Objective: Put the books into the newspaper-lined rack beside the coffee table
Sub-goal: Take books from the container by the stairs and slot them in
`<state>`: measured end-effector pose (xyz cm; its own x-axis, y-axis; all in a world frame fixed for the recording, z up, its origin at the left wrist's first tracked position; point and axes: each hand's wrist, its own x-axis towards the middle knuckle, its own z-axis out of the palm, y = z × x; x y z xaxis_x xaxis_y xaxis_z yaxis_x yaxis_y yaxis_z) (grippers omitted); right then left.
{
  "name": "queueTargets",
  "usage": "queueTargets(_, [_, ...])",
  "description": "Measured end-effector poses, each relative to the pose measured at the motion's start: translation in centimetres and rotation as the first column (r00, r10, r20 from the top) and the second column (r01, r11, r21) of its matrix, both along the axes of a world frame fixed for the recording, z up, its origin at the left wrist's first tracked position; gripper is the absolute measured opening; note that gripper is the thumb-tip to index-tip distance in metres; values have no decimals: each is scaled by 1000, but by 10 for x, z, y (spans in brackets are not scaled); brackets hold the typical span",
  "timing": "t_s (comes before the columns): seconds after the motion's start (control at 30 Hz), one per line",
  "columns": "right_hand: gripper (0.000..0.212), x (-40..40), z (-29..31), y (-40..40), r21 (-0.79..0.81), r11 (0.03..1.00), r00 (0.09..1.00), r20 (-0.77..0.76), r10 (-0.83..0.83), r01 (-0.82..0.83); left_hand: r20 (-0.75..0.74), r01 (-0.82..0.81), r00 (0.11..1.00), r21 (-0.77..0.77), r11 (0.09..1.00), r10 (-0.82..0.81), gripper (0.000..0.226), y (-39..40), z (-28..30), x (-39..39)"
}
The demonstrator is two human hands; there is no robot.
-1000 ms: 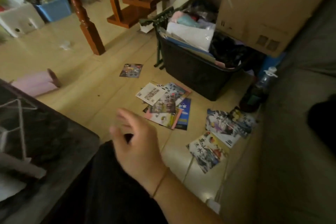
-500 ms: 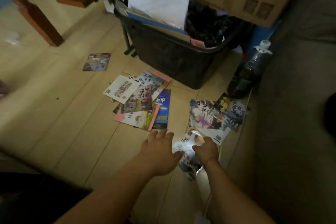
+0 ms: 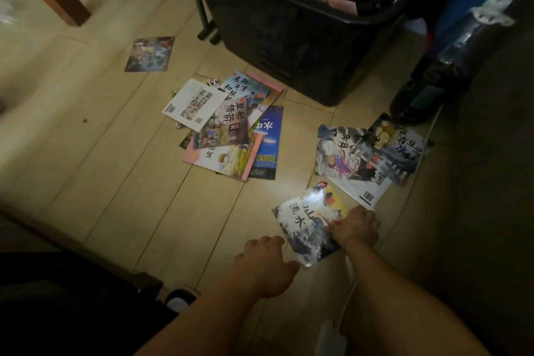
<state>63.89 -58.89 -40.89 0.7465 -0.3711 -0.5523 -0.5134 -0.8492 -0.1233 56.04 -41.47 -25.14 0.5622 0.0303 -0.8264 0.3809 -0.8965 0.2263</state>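
Since a half-second ago the nearest book (image 3: 310, 224) has lifted at its near edge. My right hand (image 3: 357, 227) pinches its right side, fingers curled; left hand (image 3: 264, 261) touches its near corner, fingers bent. Other books (image 3: 228, 127) lie on the floor (image 3: 115, 153), farther left.

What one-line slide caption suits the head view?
Right hand grips a glossy picture book on the pale tiled floor; left hand touches its near corner.

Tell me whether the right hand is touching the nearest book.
Touching. The head view shows the right hand gripping the nearest book at its right edge.
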Motion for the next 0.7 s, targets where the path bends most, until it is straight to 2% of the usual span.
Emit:
queueTargets(0.07, [60, 0, 9, 5, 18, 999, 1000, 3, 29, -29, -4, 0, 1000, 38, 999, 1, 65, 3, 1, -3])
queueTargets(0.13, [42, 6, 32, 11, 172, 985, 1000, 27, 5, -9, 15, -3, 1000, 60, 998, 2, 68, 6, 3, -6])
queueTargets(0.17, [39, 10, 50, 15, 272, 962, 999, 34, -10, 0, 44, -41, 998, 44, 998, 39, 71, 7, 5, -6])
queueTargets(0.23, [41, 22, 97, 19, 380, 924, 996, 83, 18, -48, 152, -209, 966, -30, 977, 211, 83, 10, 13, 0])
queueTargets(0.33, [35, 33, 181, 25, 463, 869, 962, 269, 50, -175, 388, -445, 798, -138, 885, 462, 91, 23, 35, 19])
queueTargets(0.4, [34, 36, 230, 29, 552, 800, 941, 337, 41, -233, 471, -502, 711, -181, 846, 522, 77, 36, 65, 33])
queueTargets(0.53, [28, 36, 312, 40, 491, 763, 849, 509, 141, -421, 403, -419, 702, -433, 798, 587, 21, 70, 140, 28])
queueTargets(0.63, [21, 20, 372, 68, 461, 666, 758, 601, 253, -587, 518, -344, 637, -472, 812, 571, 20, 104, 197, -2])
queueTargets(0.67, [19, 13, 392, 81, 418, 651, 711, 646, 278, -634, 581, -319, 601, -456, 831, 549, 20, 118, 217, -16])
queueTargets(0.7, [23, 4, 413, 95, 315, 636, 623, 704, 342, -704, 637, -300, 562, -439, 847, 528, 21, 132, 237, -33])
